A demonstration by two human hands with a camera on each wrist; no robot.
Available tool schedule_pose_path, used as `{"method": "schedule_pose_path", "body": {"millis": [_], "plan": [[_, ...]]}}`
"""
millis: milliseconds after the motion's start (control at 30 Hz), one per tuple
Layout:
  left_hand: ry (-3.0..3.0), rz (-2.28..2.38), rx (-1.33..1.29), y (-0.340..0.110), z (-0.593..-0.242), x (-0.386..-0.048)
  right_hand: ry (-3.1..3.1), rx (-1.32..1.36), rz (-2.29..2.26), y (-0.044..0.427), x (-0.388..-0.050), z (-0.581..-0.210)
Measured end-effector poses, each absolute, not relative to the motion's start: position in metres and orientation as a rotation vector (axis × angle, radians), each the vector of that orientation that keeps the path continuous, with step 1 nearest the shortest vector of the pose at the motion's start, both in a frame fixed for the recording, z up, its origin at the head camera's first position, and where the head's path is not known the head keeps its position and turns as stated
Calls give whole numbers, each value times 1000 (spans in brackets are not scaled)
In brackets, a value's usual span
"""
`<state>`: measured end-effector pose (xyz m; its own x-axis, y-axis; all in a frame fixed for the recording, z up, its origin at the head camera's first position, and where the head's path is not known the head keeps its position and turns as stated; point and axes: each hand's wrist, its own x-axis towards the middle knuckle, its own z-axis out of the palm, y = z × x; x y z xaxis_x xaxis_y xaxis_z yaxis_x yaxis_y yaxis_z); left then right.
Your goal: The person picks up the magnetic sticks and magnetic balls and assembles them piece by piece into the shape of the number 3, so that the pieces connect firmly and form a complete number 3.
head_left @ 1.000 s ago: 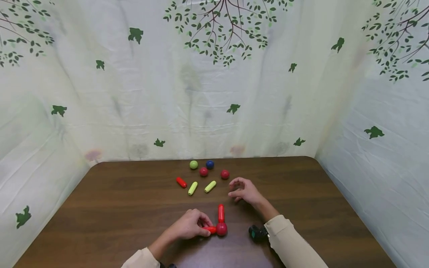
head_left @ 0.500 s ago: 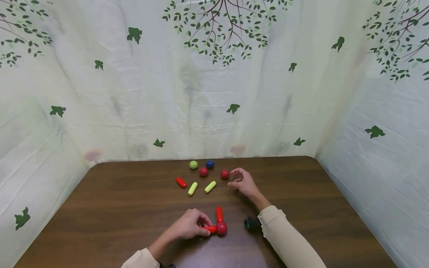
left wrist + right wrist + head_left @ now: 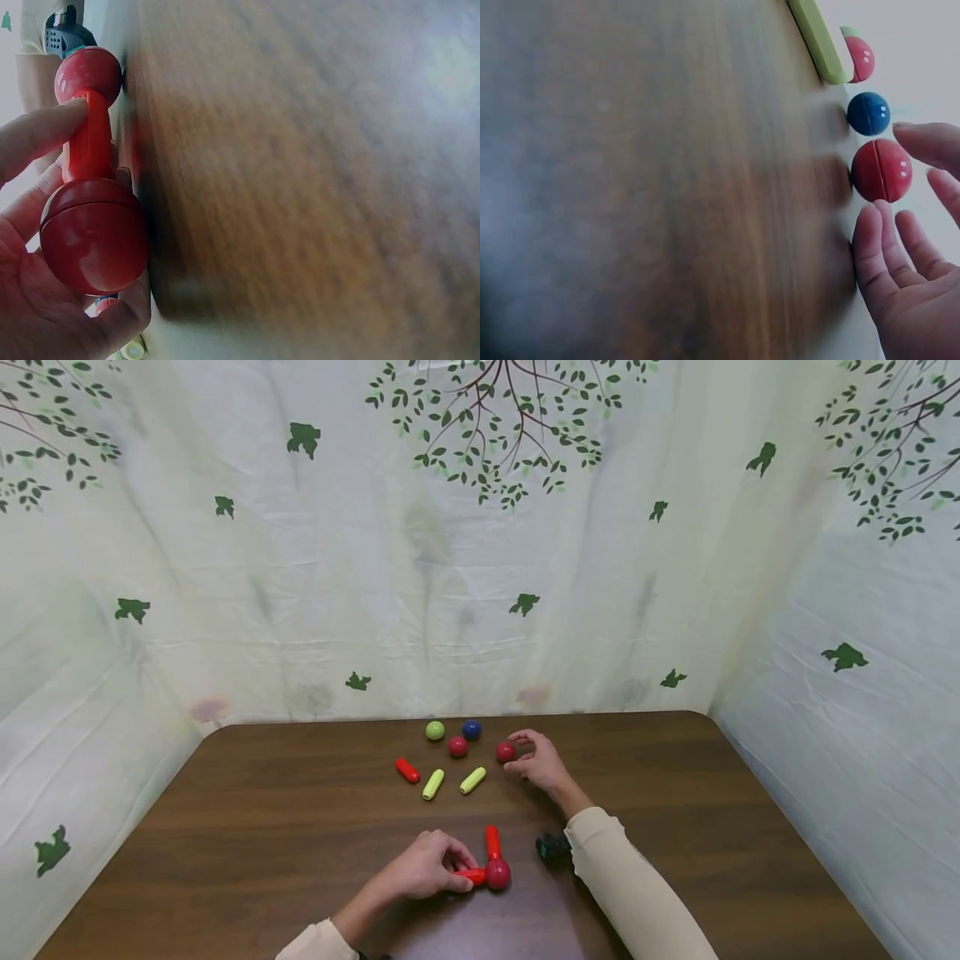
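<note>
A loose red ball is set on the counter, just beside the fingertips of the right hand, and is framed between thumb and fingers. These are held apart, and nothing is gripped; whether the ball is touched by a fingertip cannot be told. Nearer the person, a red stick is pinched between the thumb and fingers of the left hand. One end of it is joined to a corner ball, from which a second red stick is pointed away from the person; its other end, in the left wrist view, is capped by an end ball.
</note>
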<state>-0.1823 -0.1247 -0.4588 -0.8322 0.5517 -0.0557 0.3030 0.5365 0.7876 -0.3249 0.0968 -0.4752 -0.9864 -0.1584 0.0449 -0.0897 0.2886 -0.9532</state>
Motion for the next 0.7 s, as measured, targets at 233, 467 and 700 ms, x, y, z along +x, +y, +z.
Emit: {"method": "schedule_pose_path", "body": {"millis": [233, 467, 700], "plan": [[2505, 1160, 708, -124, -459, -182, 2512, -316, -1726, 95, -333, -476], [2496, 1178, 719, -123, -459, -181, 2561, -369, -1569, 93, -340, -474], [2499, 1165, 707, -124, -457, -181, 2597, -346, -1483, 90, -342, -472]]}}
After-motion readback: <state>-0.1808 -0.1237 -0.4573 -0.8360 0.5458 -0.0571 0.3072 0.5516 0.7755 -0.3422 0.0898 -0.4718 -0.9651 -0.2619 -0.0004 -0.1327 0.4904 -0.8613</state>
